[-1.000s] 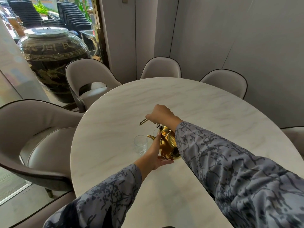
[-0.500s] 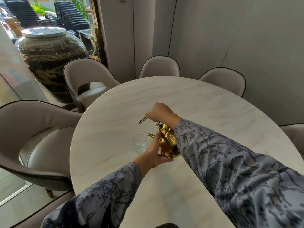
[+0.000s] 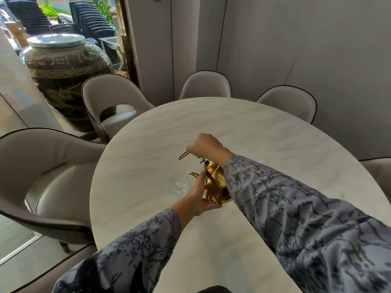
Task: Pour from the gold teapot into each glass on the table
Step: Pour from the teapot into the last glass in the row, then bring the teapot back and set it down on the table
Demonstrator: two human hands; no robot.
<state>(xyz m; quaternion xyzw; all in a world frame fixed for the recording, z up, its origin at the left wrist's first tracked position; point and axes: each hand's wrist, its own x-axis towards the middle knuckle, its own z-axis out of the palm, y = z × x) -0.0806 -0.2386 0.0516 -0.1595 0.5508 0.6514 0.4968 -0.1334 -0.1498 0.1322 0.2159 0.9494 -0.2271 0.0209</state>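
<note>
The gold teapot is over the round marble table, tilted with its spout over a clear glass. My right hand is closed around the pot's top handle. My left hand presses flat against the pot's near side and base, fingers spread. A second glass is faintly visible behind the pot's lid. My right sleeve hides the pot's right side. I cannot tell whether liquid is flowing.
Grey upholstered chairs ring the table: one at the left, one at the back left, and two at the back. A large dark jar stands behind glass at the left.
Both hands and the teapot hold nearly the same pose by the glass. The view has shifted slightly.
</note>
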